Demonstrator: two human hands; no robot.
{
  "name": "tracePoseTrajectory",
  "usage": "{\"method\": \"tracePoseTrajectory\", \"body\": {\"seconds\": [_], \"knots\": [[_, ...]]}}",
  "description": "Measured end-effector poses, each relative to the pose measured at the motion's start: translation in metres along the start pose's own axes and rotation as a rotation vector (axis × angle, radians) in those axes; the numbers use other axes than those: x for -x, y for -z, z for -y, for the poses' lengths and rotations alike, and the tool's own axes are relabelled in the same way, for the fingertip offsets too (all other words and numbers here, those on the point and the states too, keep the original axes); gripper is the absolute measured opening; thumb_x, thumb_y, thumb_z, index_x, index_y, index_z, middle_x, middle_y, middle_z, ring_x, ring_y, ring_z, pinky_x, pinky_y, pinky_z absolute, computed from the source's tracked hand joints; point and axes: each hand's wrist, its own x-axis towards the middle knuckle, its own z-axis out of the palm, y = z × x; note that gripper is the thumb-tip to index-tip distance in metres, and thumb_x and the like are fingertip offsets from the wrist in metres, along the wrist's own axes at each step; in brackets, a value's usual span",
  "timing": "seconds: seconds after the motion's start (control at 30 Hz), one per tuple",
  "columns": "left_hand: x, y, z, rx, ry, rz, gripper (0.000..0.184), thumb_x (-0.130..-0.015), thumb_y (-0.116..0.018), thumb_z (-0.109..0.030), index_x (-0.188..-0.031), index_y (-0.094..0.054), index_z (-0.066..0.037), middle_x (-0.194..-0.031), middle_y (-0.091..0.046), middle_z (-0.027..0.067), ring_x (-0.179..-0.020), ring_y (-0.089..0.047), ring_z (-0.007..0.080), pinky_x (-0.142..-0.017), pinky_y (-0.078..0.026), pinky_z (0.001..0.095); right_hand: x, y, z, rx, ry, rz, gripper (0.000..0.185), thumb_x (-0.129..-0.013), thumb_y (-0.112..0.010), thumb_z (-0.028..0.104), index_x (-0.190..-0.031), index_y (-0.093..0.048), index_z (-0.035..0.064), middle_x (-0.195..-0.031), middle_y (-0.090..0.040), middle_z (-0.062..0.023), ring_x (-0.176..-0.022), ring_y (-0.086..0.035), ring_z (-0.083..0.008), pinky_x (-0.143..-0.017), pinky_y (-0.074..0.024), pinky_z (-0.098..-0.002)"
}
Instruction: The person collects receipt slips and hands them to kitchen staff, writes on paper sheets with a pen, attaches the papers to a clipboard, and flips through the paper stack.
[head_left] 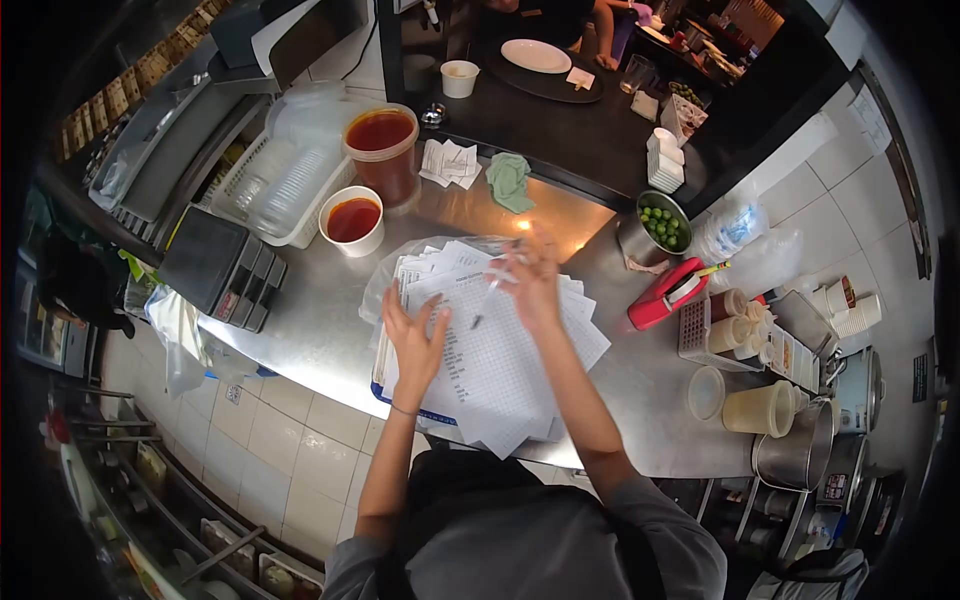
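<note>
A loose stack of printed papers (500, 370) lies fanned out on the steel counter, with a blue edge showing beneath it at the lower left. My left hand (416, 335) is over the left part of the top sheet, fingers spread and nothing in them. Over the upper right of the stack is my right hand (530, 280), blurred by motion, with a thin clear object near its fingers; whether it grips this is unclear. A small dark mark or tip shows on the sheet between the hands.
Red sauce stands in a tall tub (382, 150) and a white cup (352, 220) behind left. A green cloth (509, 183) lies beyond the papers. To the right are a pot of limes (655, 232) and a red holder (667, 293). Another person's arm shows across the pass.
</note>
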Motion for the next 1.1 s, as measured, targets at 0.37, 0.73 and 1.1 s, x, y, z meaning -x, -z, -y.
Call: {"method": "tracePoseTrajectory", "body": {"seconds": [0.37, 0.73, 1.1], "knots": [[-0.004, 0.049, -0.023, -0.141, -0.199, 0.245, 0.015, -0.068, -0.066, -0.007, -0.081, -0.059, -0.005, -0.117, -0.046, 0.0128, -0.124, -0.034, 0.0336, -0.1, -0.019, 0.0605, 0.031, -0.043, -0.037, -0.425, -0.316, 0.476, 0.028, -0.091, -0.049, 0.018, -0.109, -0.054, -0.0028, -0.079, -0.057, -0.004, -0.049, -0.043, -0.0064, -0.103, -0.035, -0.0389], [0.041, 0.001, -0.012, -0.192, -0.147, 0.636, 0.08, -0.064, -0.074, -0.036, -0.134, -0.039, -0.014, -0.143, -0.022, 0.0215, -0.13, -0.018, 0.0463, -0.097, -0.019, 0.0663, -0.045, -0.017, -0.09, -0.174, -0.341, 0.134, 0.056, -0.094, -0.034, 0.048, -0.1, -0.06, -0.0017, -0.087, -0.06, -0.0099, -0.071, -0.055, -0.0181, -0.071, -0.0442, -0.0293], [0.042, -0.001, -0.009, -0.213, -0.112, 0.706, 0.079, -0.068, -0.071, -0.04, -0.135, -0.038, -0.017, -0.144, -0.016, 0.025, -0.131, -0.013, 0.0484, -0.097, -0.016, 0.0674, -0.05, -0.014, -0.095, 0.414, -0.06, 0.147, 0.024, -0.082, -0.059, 0.001, -0.064, -0.044, 0.0066, -0.061, -0.047, 0.0002, -0.044, -0.038, -0.0049, -0.042, -0.0322, -0.0185]]}}
